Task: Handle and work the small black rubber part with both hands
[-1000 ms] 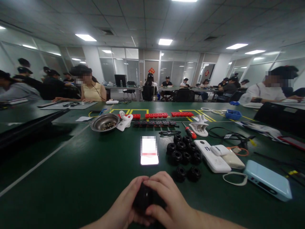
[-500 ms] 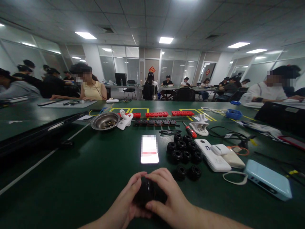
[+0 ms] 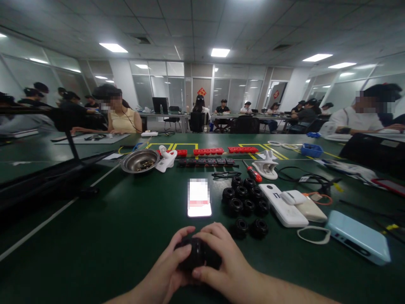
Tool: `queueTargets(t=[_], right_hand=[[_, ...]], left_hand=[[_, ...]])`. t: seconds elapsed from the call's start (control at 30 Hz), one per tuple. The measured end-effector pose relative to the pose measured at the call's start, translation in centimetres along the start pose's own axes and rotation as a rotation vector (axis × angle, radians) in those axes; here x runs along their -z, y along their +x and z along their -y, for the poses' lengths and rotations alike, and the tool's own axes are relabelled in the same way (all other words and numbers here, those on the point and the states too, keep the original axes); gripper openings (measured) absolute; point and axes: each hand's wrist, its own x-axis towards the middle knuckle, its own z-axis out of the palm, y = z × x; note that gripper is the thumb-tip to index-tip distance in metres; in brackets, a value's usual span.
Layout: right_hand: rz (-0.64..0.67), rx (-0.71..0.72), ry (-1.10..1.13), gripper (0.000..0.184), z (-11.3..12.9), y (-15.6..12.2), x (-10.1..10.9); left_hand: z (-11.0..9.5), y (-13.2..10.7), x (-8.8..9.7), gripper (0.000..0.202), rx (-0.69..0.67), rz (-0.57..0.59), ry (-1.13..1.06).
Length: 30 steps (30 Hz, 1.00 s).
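Note:
Both my hands are wrapped round one black rubber wheel [image 3: 196, 254] just above the green table [image 3: 110, 236] at the near edge. My left hand [image 3: 167, 270] grips it from the left with the thumb on top. My right hand [image 3: 223, 264] covers its right side, fingers curled over it. A heap of several more black wheels [image 3: 245, 199] lies just beyond my right hand, with two loose ones [image 3: 249, 228] nearest. A lit phone [image 3: 198, 198] lies flat straight ahead.
White power banks [image 3: 286, 207] and a pale blue box [image 3: 359, 242] lie to the right. Further back are a metal bowl [image 3: 140, 161], a red-handled screwdriver [image 3: 252, 172], red and black part strips [image 3: 207, 157] and cables. People sit at tables around.
My hands shifted slightly on the wheel, with the left thumb now lying further over its top. The view tilted a little; a dark stand came into view at the left.

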Motion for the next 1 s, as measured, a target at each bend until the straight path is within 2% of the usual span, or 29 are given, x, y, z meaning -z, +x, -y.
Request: queueTargets(t=[0.17,0.27,0.37,0.43,0.47,0.6,0.7,0.8,0.9,1.0], right_hand=[[0.09,0.075,0.042,0.055,0.23,-0.33,0.11],[0.025,0.054,0.014,0.065,0.38,-0.39,-0.02],[-0.057,-0.028,-0.04,0.051,0.52,-0.33,-0.08],[-0.051,-0.034,-0.052,0.034,0.59,-0.3,-0.01],[-0.039,-0.013,-0.039,0.032,0.6,-0.31,0.05],[-0.033,0.07,0.045,0.045,0.46,-0.55,0.14],[-0.088,0.001,0.045,0.049,0.16,-0.74,-0.06],[-0.124,-0.085,-0.042,0.036,-0.13,-0.64,-0.3],[-0.082,-0.085,-0.093,0.027,-0.15,-0.39,-0.29],[-0.045,0.006,-0.016,0.035,0.03,-0.36,-0.09]], left_hand=[[-0.17,0.2,-0.42,0.045,0.041,-0.002,0.101],[-0.1,0.05,-0.39,0.046,0.007,-0.035,0.055],[0.13,0.03,0.0,0.054,-0.027,-0.037,0.021],[0.22,0.14,0.23,0.062,-0.033,-0.036,-0.016],[0.25,0.22,0.3,0.063,-0.025,-0.034,-0.036],[0.43,0.56,0.34,0.048,0.013,-0.015,0.017],[0.72,0.59,0.4,0.043,-0.004,-0.021,0.116],[0.78,0.35,0.34,0.054,-0.047,-0.054,0.092],[0.38,0.04,0.03,0.065,-0.046,-0.053,0.016],[-0.05,-0.01,-0.3,0.049,-0.008,-0.034,-0.003]])
